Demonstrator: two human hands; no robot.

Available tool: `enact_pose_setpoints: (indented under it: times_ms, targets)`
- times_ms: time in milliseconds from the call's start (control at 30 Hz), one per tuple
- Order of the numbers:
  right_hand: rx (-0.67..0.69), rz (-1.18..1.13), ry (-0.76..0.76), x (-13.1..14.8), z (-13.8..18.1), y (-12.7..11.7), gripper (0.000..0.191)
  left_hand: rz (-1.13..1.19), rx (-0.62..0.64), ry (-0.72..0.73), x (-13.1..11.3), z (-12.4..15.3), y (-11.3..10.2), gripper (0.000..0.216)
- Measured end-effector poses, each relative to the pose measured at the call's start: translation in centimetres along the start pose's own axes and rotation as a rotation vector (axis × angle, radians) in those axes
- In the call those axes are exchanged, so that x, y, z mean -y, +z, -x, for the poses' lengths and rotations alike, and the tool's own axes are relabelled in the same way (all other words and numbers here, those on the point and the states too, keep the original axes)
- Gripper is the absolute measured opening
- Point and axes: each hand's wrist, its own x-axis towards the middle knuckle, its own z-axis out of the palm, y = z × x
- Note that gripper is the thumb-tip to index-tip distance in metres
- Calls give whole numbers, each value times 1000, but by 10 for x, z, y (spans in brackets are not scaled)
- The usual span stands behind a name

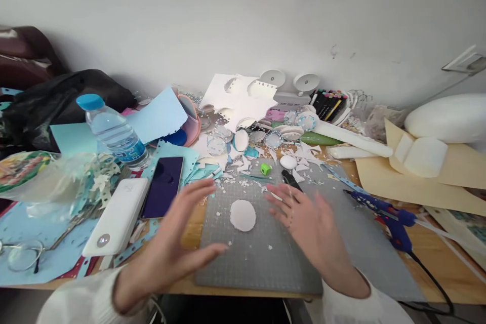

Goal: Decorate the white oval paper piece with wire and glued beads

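A round white paper disc [243, 215] with a slightly uneven edge lies flat on the grey cutting mat [228, 268]. To its left my left hand [176, 235] hovers with thumb and fingers spread wide, holding nothing. My right hand [306, 223] is on the other side, fingers apart and slightly blurred, also without anything in it. Both hands are off the disc. Beyond it on the mat sit a small green sharpener-like piece [265, 168], a white oval piece [288, 162] and a black tool [291, 180] partly behind my right fingers.
White paper scraps [243, 164] litter the mat's far edge. At left stand a water bottle [117, 134], a phone [163, 187] and a white power bank [117, 216]. A blue glue gun [391, 217] with its cord lies at right, near a white roll [353, 139].
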Motion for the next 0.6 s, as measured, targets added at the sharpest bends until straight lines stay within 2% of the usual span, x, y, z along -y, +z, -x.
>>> enact_pose_setpoints:
  times_ms: [33,100,200,267,367,467,600]
  targets:
    - [33,12,22,0,-6,8,48,-30,91,47,-3,-7,14,75]
    - [92,37,36,-2,-18,19,46,-28,167,100,-2,-24,33,65]
    - [210,93,-2,-11,-32,25,40,47,179,100,8,-45,42,33]
    - [280,156,-37,-17,-39,25,40,161,150,32,17,-51,43,20]
    - [331,251,-75,-24,-44,19,48,453,130,-140,27,-52,44,21]
    - [347,361,-153,-29,-44,11,51,691,176,-264,31,-51,46,30]
    - [379,530,-233,-32,-36,7,45,664,245,-310,33,-51,46,40]
